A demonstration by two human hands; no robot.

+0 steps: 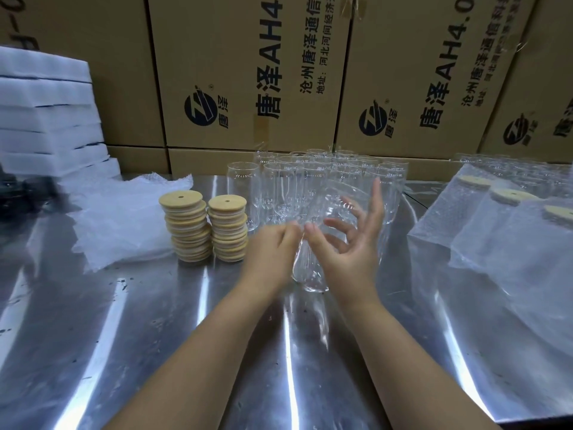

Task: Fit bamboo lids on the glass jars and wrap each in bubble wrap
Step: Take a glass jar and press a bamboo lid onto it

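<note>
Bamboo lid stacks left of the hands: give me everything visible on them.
Two stacks of bamboo lids stand side by side on the metal table. The lids are round, flat, pale wood with a small centre hole; lighter rims show between them. Both stacks are uneven, the left one slightly taller. A sheet of bubble wrap lies against the left stack; glass jars stand behind the right one. The left hand is close by; contact unclear.

A shiny metal table (155, 336) spreads beneath the grip. Beyond it, printed cardboard boxes (248, 72) wall the table's far edge. Far to its left and farther back, white foam sheets (46, 113) lie stacked, with a blurred dark object (21, 193) at their foot.
</note>
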